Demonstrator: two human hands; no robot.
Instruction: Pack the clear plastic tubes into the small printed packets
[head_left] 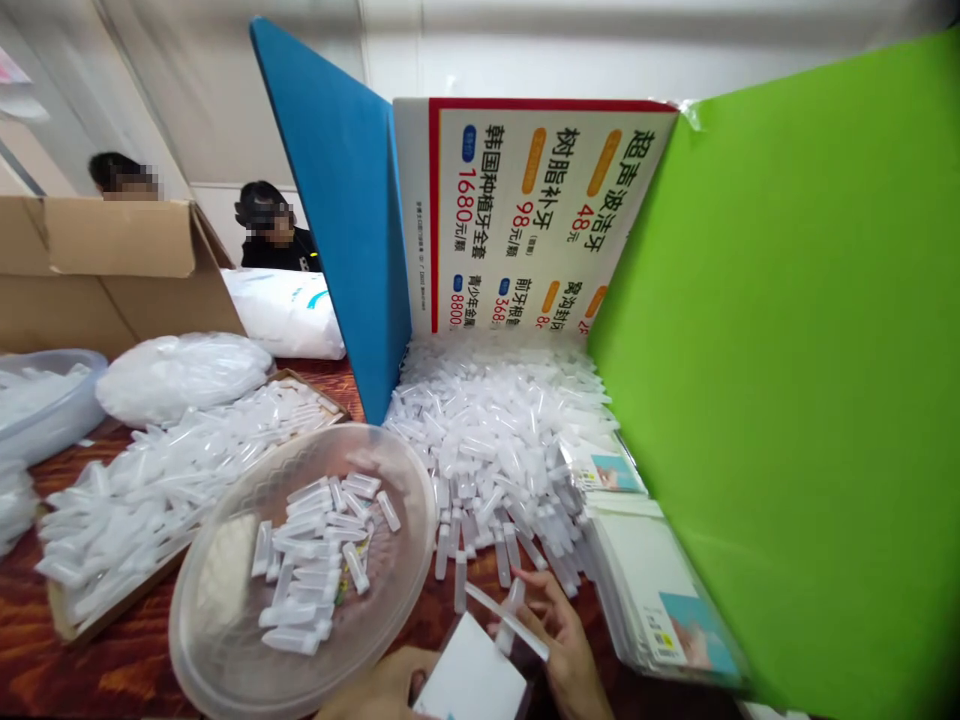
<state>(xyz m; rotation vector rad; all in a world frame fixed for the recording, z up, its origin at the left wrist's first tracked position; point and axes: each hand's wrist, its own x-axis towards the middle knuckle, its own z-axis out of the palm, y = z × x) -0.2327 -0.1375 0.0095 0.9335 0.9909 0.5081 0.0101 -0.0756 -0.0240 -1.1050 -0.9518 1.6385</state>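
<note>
My left hand [386, 690] sits at the bottom edge, closed on the near corner of a small white packet [472, 682]. My right hand [564, 650] is beside it on the right. Its fingers pinch a thin clear plastic tube [506, 620] that lies slanted over the packet. Just beyond the hands spreads a large heap of small clear plastic tubes [499, 430], filling the space between the blue, printed and green boards. A clear round bowl [225, 640] to the left holds several of the same tubes.
A blue board [337, 190], a printed poster board [525, 210] and a green board [795, 350] wall in the heap. A stack of white packets [652, 590] lies right of my hand. A tray of tubes [150, 490], plastic bags, a cardboard box [97, 270] and two seated people are at left.
</note>
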